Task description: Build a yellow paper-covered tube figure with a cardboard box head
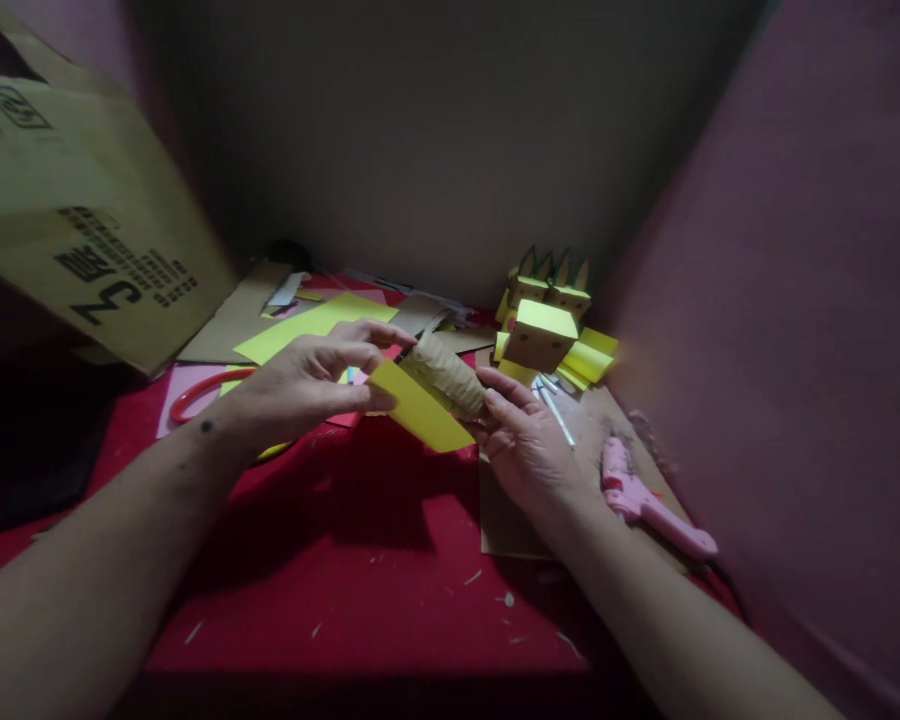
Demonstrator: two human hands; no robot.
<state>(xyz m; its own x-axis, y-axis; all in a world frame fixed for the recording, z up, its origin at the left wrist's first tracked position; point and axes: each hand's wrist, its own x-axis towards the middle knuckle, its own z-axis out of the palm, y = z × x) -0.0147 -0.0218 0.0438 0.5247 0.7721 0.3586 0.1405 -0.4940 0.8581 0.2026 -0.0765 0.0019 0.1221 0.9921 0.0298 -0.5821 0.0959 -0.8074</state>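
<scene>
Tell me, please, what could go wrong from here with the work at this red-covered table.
The flat yellow paper strip at the left hand could crease under its thumb. The wrinkled tan cylinder could dent if the right hand squeezes too hard. The pink plastic glue gun, lying near the right forearm, might get knocked.

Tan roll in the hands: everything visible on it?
The tan roll is a short cylinder, its surface wrinkled, like paper or thin cardboard. It is held above the red tabletop, slanting from upper left to lower right in the view. The right hand grips its lower end; a fingertip of the left hand is at its upper end. A yellow sheet runs along its near side; contact is unclear.
</scene>
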